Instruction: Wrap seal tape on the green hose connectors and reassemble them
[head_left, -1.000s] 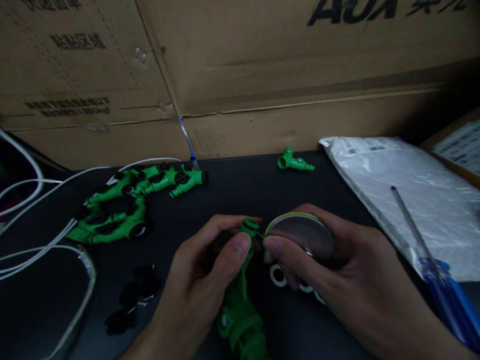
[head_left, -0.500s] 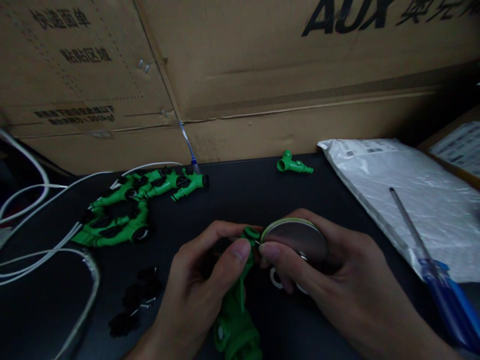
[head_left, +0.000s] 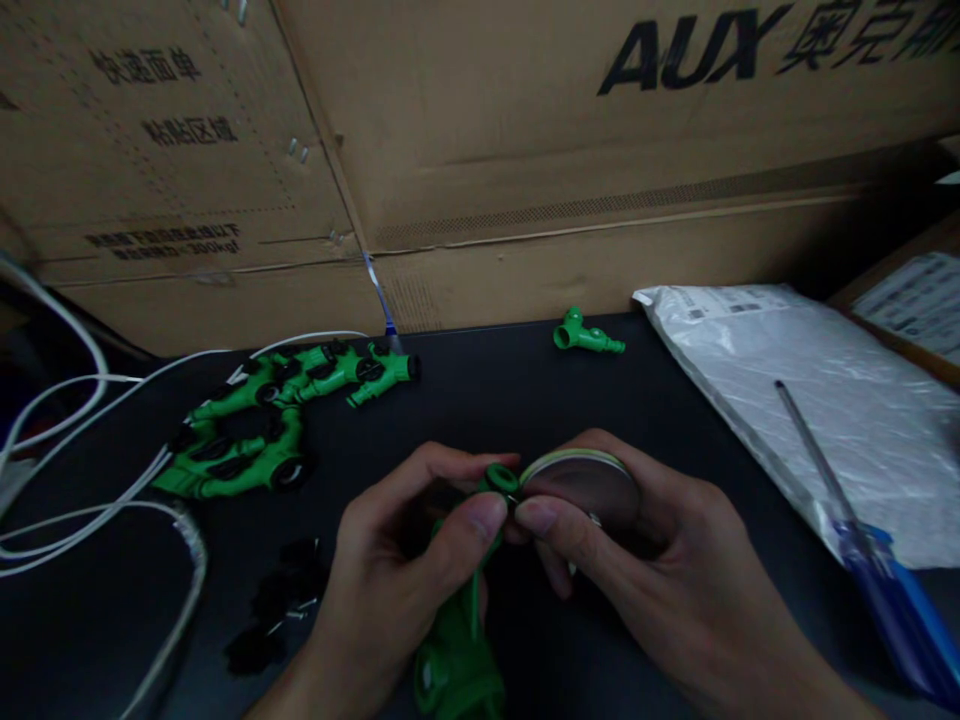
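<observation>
Clock centred where the hands meet. Cardboard box (head_left: 480, 120), biggest thing, fills 12 o'clock behind the dark tabletop (head_left: 487, 405). White packet (head_left: 810, 350) at 2. Linked green parts (head_left: 247, 475) with black fittings at 9 to 10, white cables (head_left: 97, 375) running off past them at 9. Blue-handled screwdriver (head_left: 870, 570) at 3, shaft across the packet's near edge. Held green piece (head_left: 457, 655) at centre, body trailing toward 7, ringed tip up. Round disc (head_left: 581, 485), grey face, yellow-green rim, just on the 3 o'clock side of that tip. Single green fitting (head_left: 592, 338) at 1, well apart from the hands. Small black clips (head_left: 274, 595) between 8 and 9, just beside the left forearm; count unclear, dark on dark.

Risks, my guess: contact is at a narrow tip, so a thumb slipping could let the disc skid off or the green piece roll in the grip. Left forearm dropping or swinging outward could sweep the clips; right forearm drifting toward 3 could nudge the screwdriver.

Pose: left hand (head_left: 412, 560) pinches the green piece near its tip, thumb on top, index curled behind, wrist low. Right hand (head_left: 660, 560) clasps the disc, thumb across its near face, tip pointing to 9 and nearly meeting the left thumb. Its fingers behind the disc are mostly hidden; exact contact between disc and piece, can't tell.
</observation>
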